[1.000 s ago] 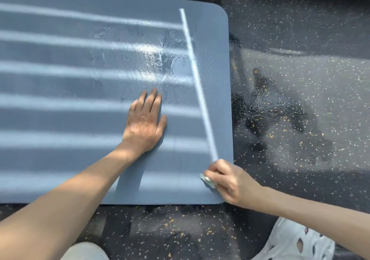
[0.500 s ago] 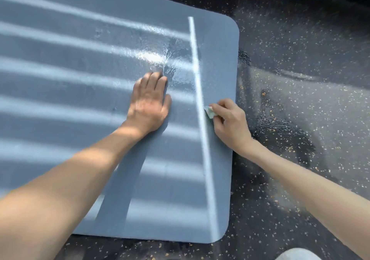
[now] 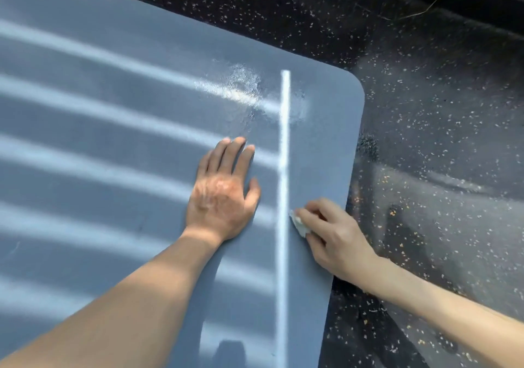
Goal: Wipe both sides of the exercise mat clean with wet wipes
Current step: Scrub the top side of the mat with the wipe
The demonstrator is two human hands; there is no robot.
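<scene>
The right hand [image 3: 331, 231] is pinching a wet wipe [image 3: 300, 224] against the blue mat [image 3: 113, 118] near its right edge; the left hand [image 3: 224, 194] is lying flat, fingers straight, just beside it.

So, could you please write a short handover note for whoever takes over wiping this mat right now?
Left hand: flat, palm down on the exercise mat, which lies on the speckled floor.
Right hand: pinches a small wet wipe against the mat, close to its right edge.
Done: a wet sheen shows near the far right corner.
Left: the rest of this face looks dry and probably needs wiping. The pictures do not show whether the underside has been done, so flip the mat and wipe it if unsure.
</scene>
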